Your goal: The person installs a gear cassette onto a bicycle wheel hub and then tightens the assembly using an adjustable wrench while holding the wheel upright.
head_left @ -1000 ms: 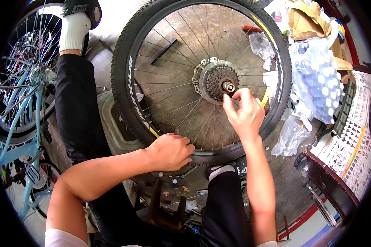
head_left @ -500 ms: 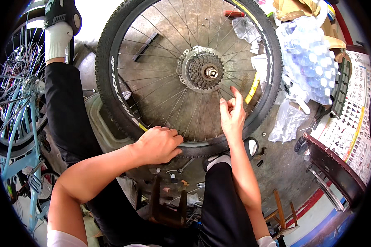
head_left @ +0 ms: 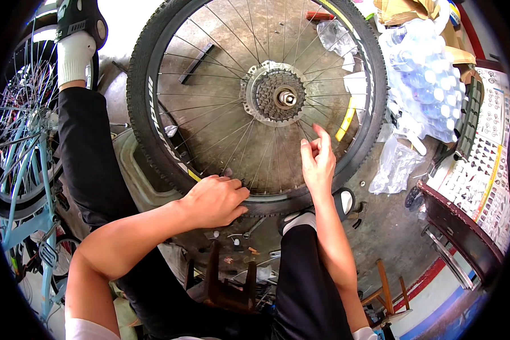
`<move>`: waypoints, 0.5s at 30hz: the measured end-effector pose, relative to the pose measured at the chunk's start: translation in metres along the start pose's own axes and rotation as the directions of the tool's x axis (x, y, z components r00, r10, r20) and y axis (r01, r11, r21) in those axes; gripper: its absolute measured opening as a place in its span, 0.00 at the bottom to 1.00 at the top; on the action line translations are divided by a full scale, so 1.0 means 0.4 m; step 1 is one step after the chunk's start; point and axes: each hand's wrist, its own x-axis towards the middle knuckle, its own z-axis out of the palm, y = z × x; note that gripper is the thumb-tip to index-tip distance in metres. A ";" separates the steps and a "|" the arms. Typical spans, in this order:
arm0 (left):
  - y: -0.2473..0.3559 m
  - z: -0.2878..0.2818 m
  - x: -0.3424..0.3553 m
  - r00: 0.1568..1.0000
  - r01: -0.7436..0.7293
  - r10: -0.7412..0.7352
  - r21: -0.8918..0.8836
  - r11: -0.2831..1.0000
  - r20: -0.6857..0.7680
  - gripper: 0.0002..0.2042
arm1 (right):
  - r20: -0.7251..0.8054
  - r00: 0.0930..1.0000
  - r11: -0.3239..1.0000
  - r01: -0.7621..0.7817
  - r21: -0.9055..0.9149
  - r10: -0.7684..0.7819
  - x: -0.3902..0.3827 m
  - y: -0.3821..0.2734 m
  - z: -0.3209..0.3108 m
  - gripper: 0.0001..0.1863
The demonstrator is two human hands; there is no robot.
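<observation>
A bicycle wheel [head_left: 143, 113] with a black knobby tyre stands in front of me, its sprocket cassette [head_left: 272, 93] and axle turned toward me. My left hand [head_left: 216, 199] is closed over the tyre and rim at the near edge. My right hand [head_left: 318, 164] hovers in front of the spokes, right of and below the cassette. Its index finger and thumb are apart, the other fingers are curled, and nothing shows in it. The wheel's top edge runs out of the picture.
A light-blue bicycle [head_left: 25, 221] stands at the left. Wrapped water bottles [head_left: 422, 85] lie at the right, above a crumpled plastic bag [head_left: 392, 167]. A grey tub [head_left: 131, 161] sits behind the wheel's left side. Small tools, including a spanner [head_left: 255, 228], lie between my legs.
The wheel sits slightly further left and lower in the picture, with its spokes at a slightly different angle. Both hands keep nearly the same pose.
</observation>
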 end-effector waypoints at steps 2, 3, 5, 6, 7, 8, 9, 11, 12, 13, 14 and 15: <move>0.002 -0.003 -0.001 1.000 -0.005 0.005 0.021 1.000 0.002 0.14 | -0.004 1.000 1.000 0.001 0.005 -0.001 -0.003 -0.005 -0.001 0.24; 0.003 -0.002 -0.001 1.000 -0.005 0.005 0.023 1.000 0.003 0.14 | -0.012 1.000 1.000 0.016 -0.009 -0.016 -0.005 -0.007 -0.003 0.25; 0.006 -0.002 0.002 1.000 -0.011 0.011 0.031 0.999 0.012 0.14 | -0.020 0.999 0.999 0.032 -0.024 -0.033 -0.003 -0.010 -0.005 0.25; 0.004 0.000 0.002 1.000 -0.011 0.011 0.032 0.999 0.013 0.14 | -0.021 0.999 0.999 0.032 -0.018 -0.032 0.000 -0.012 -0.003 0.25; 0.000 0.003 0.003 1.000 -0.015 0.014 0.022 1.000 0.008 0.14 | -0.025 0.999 0.999 0.032 -0.015 -0.032 0.003 -0.013 -0.005 0.25; -0.002 0.003 0.004 1.000 -0.019 0.019 0.012 1.000 0.004 0.14 | -0.030 0.999 0.999 0.031 -0.016 -0.032 0.003 -0.014 -0.006 0.25; 0.000 0.004 0.001 1.000 -0.024 0.024 0.015 1.000 0.005 0.14 | -0.032 0.999 0.999 0.025 -0.024 -0.025 0.003 -0.013 -0.007 0.26; 0.002 0.002 0.000 1.000 -0.018 0.018 0.015 1.000 -0.002 0.14 | -0.030 0.999 0.999 0.021 -0.024 -0.022 0.012 -0.007 -0.007 0.26; 0.001 -0.001 0.000 1.000 -0.027 0.027 0.020 0.999 -0.003 0.14 | -0.016 1.000 1.000 -0.017 -0.012 0.017 0.012 -0.013 -0.009 0.26; 0.002 -0.003 -0.001 1.000 -0.020 0.020 0.014 1.000 0.002 0.14 | -0.019 0.999 1.000 -0.027 -0.005 0.027 0.011 -0.014 -0.009 0.25; 0.002 -0.003 -0.001 1.000 -0.013 0.013 0.007 1.000 0.008 0.14 | -0.022 0.999 0.999 -0.036 0.001 0.036 0.012 -0.011 -0.011 0.25; 0.003 -0.002 -0.001 1.000 -0.005 0.005 0.008 1.000 0.011 0.14 | -0.029 0.999 0.999 -0.034 -0.004 0.034 0.017 -0.008 -0.017 0.25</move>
